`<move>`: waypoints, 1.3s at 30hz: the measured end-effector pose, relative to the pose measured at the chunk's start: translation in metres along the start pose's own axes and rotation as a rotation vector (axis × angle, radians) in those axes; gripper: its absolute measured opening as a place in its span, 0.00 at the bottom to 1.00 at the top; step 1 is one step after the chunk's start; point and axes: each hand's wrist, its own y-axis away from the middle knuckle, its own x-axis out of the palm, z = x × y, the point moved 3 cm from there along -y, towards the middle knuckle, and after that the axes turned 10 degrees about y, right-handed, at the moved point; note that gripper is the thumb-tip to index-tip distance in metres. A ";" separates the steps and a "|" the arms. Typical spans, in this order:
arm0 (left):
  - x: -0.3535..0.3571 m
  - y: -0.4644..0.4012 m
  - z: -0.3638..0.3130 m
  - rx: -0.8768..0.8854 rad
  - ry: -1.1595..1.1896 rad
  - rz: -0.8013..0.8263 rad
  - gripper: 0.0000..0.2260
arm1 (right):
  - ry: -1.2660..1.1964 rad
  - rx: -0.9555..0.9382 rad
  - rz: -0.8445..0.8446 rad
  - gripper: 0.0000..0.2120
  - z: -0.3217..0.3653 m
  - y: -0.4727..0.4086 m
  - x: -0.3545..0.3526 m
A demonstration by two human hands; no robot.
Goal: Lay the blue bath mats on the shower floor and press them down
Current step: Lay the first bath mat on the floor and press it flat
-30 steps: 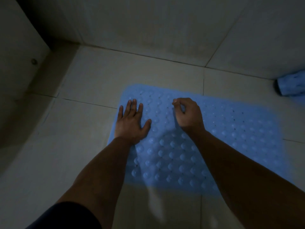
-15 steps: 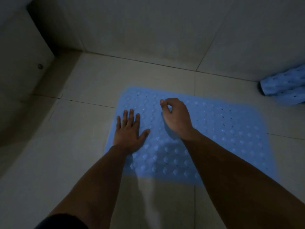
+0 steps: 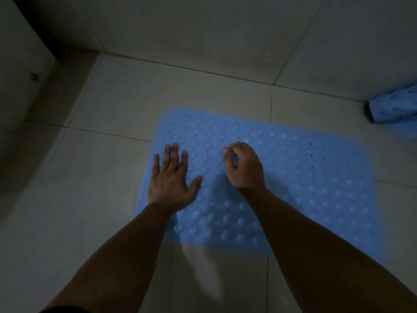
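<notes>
Nearest, 2 bare forearms are seen reaching in from 6 o'clock over the pale tiled shower floor (image 3: 108, 114). The flat blue rubber bath mat with raised bumps (image 3: 316, 177) is spread on that floor at centre. The left hand (image 3: 172, 180) is laid palm-down on the mat's 9 o'clock edge, fingers (image 3: 174, 154) straight and slightly spread. The right hand (image 3: 246, 168) is held over the mat's middle, fingers curled; whether anything is pinched cannot be told. At 2 o'clock, a rolled blue perforated mat (image 3: 394, 107) is seen against the wall.
</notes>
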 end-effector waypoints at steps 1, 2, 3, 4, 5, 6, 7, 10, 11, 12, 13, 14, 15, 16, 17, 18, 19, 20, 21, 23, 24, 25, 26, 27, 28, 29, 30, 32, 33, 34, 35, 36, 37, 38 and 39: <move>-0.001 0.002 0.001 -0.003 0.022 0.030 0.38 | -0.003 0.015 0.037 0.17 -0.004 0.002 -0.001; -0.005 0.002 0.002 -0.009 0.063 0.062 0.39 | -0.009 0.033 0.091 0.18 -0.004 0.002 -0.005; -0.010 -0.002 0.004 -0.022 0.117 0.110 0.39 | -0.011 0.051 0.164 0.19 -0.003 -0.002 -0.010; -0.020 -0.008 0.004 -0.037 0.162 0.176 0.38 | 0.000 0.058 0.246 0.20 0.002 -0.007 -0.016; -0.032 -0.016 0.005 -0.055 0.188 0.247 0.36 | 0.019 0.050 0.317 0.20 0.010 -0.013 -0.022; -0.047 -0.025 0.005 -0.076 0.201 0.305 0.32 | 0.036 0.032 0.365 0.20 0.022 -0.018 -0.031; -0.061 -0.033 0.006 -0.100 0.206 0.325 0.29 | 0.038 0.011 0.392 0.19 0.034 -0.021 -0.036; -0.094 -0.040 0.008 -0.115 0.157 0.165 0.23 | 0.027 -0.044 0.399 0.14 0.074 -0.020 -0.039; -0.099 -0.036 0.007 -0.113 0.156 0.110 0.21 | 0.057 -0.060 0.418 0.13 0.084 -0.016 -0.032; -0.100 -0.030 0.006 -0.105 0.152 0.066 0.21 | 0.094 -0.068 0.462 0.15 0.093 -0.009 -0.023; -0.097 -0.025 0.007 -0.089 0.134 0.036 0.22 | 0.131 -0.072 0.526 0.18 0.099 0.001 -0.010; -0.092 -0.020 0.008 -0.078 0.108 0.021 0.23 | 0.179 -0.075 0.592 0.23 0.103 0.013 0.005; -0.085 -0.017 0.011 -0.075 0.082 0.023 0.24 | 0.228 -0.081 0.623 0.27 0.103 0.025 0.022; -0.079 -0.013 0.011 -0.073 0.058 0.017 0.24 | 0.277 -0.091 0.611 0.30 0.100 0.039 0.033; -0.071 -0.013 0.018 -0.069 0.034 0.003 0.25 | 0.313 -0.097 0.550 0.32 0.099 0.049 0.048; -0.066 -0.014 0.021 -0.063 0.016 -0.011 0.25 | 0.341 -0.101 0.473 0.34 0.097 0.056 0.056; -0.064 -0.013 0.022 -0.063 0.017 -0.029 0.25 | 0.358 -0.110 0.407 0.35 0.094 0.062 0.057; -0.063 -0.014 0.024 -0.062 0.022 -0.047 0.25 | 0.365 -0.122 0.357 0.36 0.093 0.063 0.058; -0.062 -0.015 0.027 -0.059 0.030 -0.069 0.25 | 0.373 -0.134 0.320 0.36 0.092 0.064 0.058; -0.060 -0.020 0.038 -0.055 0.054 -0.094 0.27 | 0.371 -0.152 0.307 0.37 0.096 0.062 0.060; -0.060 -0.021 0.043 -0.048 0.063 -0.097 0.28 | 0.369 -0.150 0.317 0.38 0.098 0.062 0.060; -0.059 -0.022 0.048 -0.037 0.065 -0.100 0.30 | 0.375 -0.143 0.324 0.39 0.098 0.064 0.061; -0.058 -0.023 0.051 -0.027 0.061 -0.108 0.30 | 0.379 -0.136 0.327 0.39 0.097 0.065 0.062; -0.058 -0.025 0.052 -0.023 0.060 -0.113 0.30 | 0.374 -0.128 0.332 0.39 0.096 0.065 0.063; -0.059 -0.026 0.051 -0.026 0.063 -0.113 0.30 | 0.371 -0.124 0.345 0.40 0.095 0.064 0.063; -0.059 -0.027 0.051 -0.038 0.070 -0.112 0.29 | 0.376 -0.125 0.360 0.40 0.094 0.063 0.063; -0.060 -0.026 0.049 -0.047 0.078 -0.115 0.29 | 0.383 -0.128 0.371 0.40 0.093 0.064 0.063; -0.062 -0.025 0.048 -0.048 0.085 -0.132 0.28 | 0.381 -0.126 0.381 0.40 0.093 0.062 0.064; -0.062 -0.024 0.047 -0.048 0.090 -0.134 0.28 | 0.377 -0.129 0.390 0.40 0.094 0.062 0.066; -0.063 -0.023 0.047 -0.047 0.093 -0.134 0.28 | 0.375 -0.133 0.396 0.40 0.095 0.062 0.066; -0.063 -0.022 0.046 -0.042 0.093 -0.137 0.28 | 0.374 -0.137 0.399 0.40 0.095 0.062 0.066; -0.063 -0.021 0.045 -0.039 0.089 -0.139 0.28 | 0.367 -0.136 0.416 0.40 0.096 0.061 0.065; -0.063 -0.020 0.044 -0.040 0.084 -0.138 0.28 | 0.352 -0.125 0.449 0.40 0.096 0.060 0.065; -0.063 -0.019 0.043 -0.046 0.077 -0.131 0.28 | 0.336 -0.110 0.492 0.40 0.096 0.058 0.064; -0.064 -0.017 0.041 -0.053 0.071 -0.124 0.28 | 0.322 -0.096 0.535 0.40 0.097 0.056 0.062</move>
